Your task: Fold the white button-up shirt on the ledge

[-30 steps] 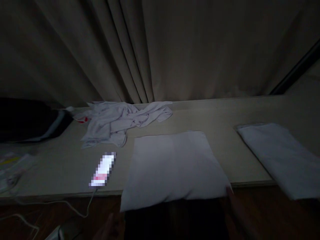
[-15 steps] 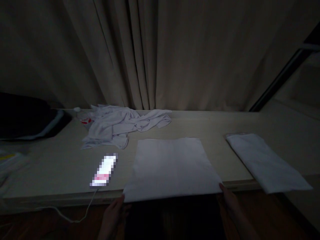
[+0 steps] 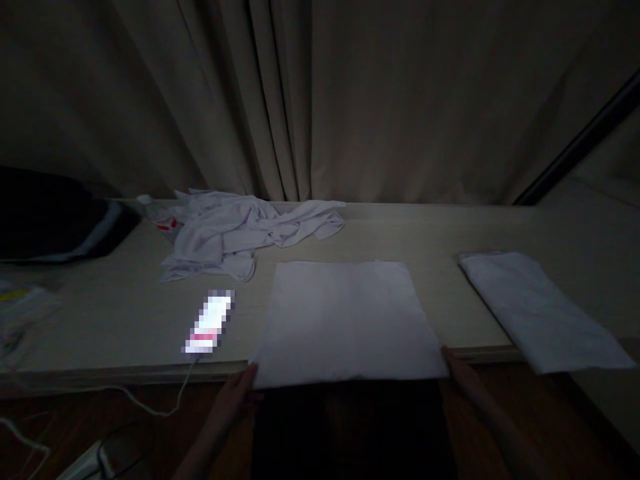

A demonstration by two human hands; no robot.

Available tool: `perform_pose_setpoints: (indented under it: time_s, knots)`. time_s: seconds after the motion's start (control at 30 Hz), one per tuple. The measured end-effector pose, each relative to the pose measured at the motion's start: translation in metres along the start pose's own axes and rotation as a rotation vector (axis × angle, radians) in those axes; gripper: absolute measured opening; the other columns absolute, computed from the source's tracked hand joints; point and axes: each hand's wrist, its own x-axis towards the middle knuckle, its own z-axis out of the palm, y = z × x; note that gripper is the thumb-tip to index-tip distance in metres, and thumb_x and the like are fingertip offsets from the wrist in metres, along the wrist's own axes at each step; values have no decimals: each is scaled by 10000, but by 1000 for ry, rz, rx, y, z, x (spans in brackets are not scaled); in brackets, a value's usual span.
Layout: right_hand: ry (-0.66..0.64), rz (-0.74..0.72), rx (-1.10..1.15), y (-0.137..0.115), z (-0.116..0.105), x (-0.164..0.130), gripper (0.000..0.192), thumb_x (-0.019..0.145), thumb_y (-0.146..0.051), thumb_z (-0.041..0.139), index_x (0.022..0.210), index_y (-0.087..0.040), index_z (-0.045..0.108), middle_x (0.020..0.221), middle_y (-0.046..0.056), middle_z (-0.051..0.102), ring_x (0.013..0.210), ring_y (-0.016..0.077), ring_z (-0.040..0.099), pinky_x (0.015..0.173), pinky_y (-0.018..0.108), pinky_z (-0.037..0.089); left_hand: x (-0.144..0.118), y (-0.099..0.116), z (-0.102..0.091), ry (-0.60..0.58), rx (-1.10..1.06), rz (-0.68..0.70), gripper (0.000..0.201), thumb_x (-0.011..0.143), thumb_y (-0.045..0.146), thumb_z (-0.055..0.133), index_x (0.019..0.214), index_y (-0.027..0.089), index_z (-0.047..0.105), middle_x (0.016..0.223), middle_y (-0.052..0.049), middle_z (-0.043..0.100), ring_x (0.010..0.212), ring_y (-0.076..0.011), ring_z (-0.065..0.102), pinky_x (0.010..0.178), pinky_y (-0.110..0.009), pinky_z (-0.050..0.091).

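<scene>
Here's the white cloth (image 3: pixel 345 323), spread smooth over the surface (image 3: pixel 120 320), near edge jutting past the rim, right between two grips! Left hand (image 3: pixel 241 388): grip clamped on the near left corner. Right hand (image 3: pixel 463 373): grip pinched at the near right corner. Crumpled white fabric (image 3: pixel 215 230) lies beyond, well apart from both.

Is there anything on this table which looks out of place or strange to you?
I see no spill, though it is dark. The crumpled cloth at the back left looks untidy against the smooth cloth between the left hand and right hand. The flat cloth at right lies slanted, its end jutting beyond the table.
</scene>
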Motion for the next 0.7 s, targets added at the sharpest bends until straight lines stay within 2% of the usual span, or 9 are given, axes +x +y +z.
perform_pose_setpoints:
  time_s: [0.1,0.17,0.33,0.47,0.57,0.7]
  knots:
    - [-18,21,-25,-5,9,9,511,773,-556,427,825,-134,709,886,147,723,949,281,646,834,378,490,1,5,3,36,29,74,311,760,446,558,935,190,581,706,-5,672,575,-192,668,529,-296,509]
    - [2,18,-72,-4,16,14,514,773,-551,402,785,-127,692,829,153,718,921,300,646,832,391,478,4,2,5,51,64,119,299,756,447,533,889,185,584,648,5,648,556,-199,655,510,-296,495]
    - [22,-43,-189,11,19,13,452,777,-503,345,848,-189,663,946,142,715,933,283,637,843,363,451,13,-8,0,60,232,218,443,731,585,433,792,182,606,567,-19,638,577,-241,636,548,-336,501]
    - [119,-18,-246,12,1,13,472,798,-512,314,967,-206,630,1050,145,691,915,289,642,796,371,456,6,2,-9,182,364,369,447,720,585,472,891,205,633,902,-74,724,888,-275,667,785,-355,516]
    - [153,-32,-270,-11,-7,18,547,825,-569,267,1023,-187,604,997,159,694,874,295,645,754,374,458,-2,13,-7,249,391,412,462,709,580,515,966,211,621,990,-91,714,946,-282,658,820,-361,508]
    - [100,-53,-369,-56,5,25,572,845,-603,251,946,-193,636,914,155,700,829,288,646,708,370,451,1,16,3,235,360,386,489,666,583,547,937,188,644,953,-105,720,906,-294,662,808,-385,514]
